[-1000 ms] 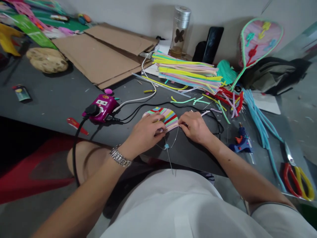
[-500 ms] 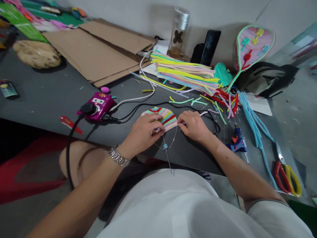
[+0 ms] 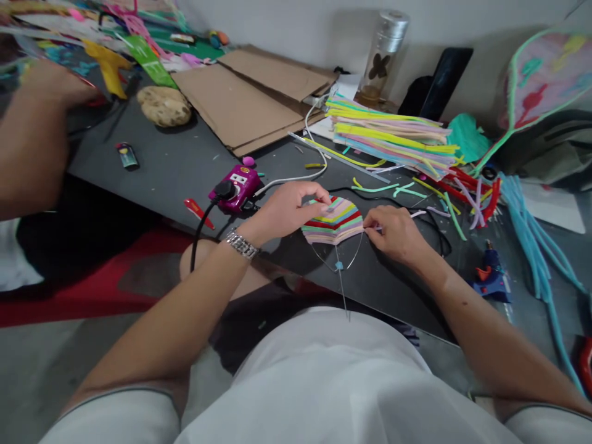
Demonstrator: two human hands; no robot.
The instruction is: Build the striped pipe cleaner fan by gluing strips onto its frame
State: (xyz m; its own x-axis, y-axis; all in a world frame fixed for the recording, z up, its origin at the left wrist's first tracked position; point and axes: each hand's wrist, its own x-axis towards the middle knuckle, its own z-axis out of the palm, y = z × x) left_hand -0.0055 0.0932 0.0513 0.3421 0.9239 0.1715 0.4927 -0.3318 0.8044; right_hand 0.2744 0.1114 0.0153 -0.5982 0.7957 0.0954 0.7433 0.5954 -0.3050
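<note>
A striped pipe-cleaner fan [image 3: 342,226] on a wire frame lies before me, banded in pink, red, yellow, green and blue. Bare wire [image 3: 343,290] loops below it and runs down as a stem with a light-blue bit on it. My left hand [image 3: 289,206], wrist watch on, curls over the fan's upper left, thumb and fingertips close together on it. At the fan's right edge my right hand [image 3: 393,231] pinches a pale lilac pipe cleaner [image 3: 419,213], whose tail sticks out behind the fingers.
A purple power socket [image 3: 238,187], black cable and red-handled cutter [image 3: 198,213] lie left. Bundled pipe cleaners [image 3: 393,135], cardboard [image 3: 250,111] and a bottle [image 3: 383,55] stand behind. A blue glue gun [image 3: 494,277] lies right. Another person's arm [image 3: 37,129] reaches in at left.
My left hand has shifted from the fan's lower middle to its upper left, uncovering the stripes. My right hand still pinches at the right edge. The view has turned left, showing another person's arm.
</note>
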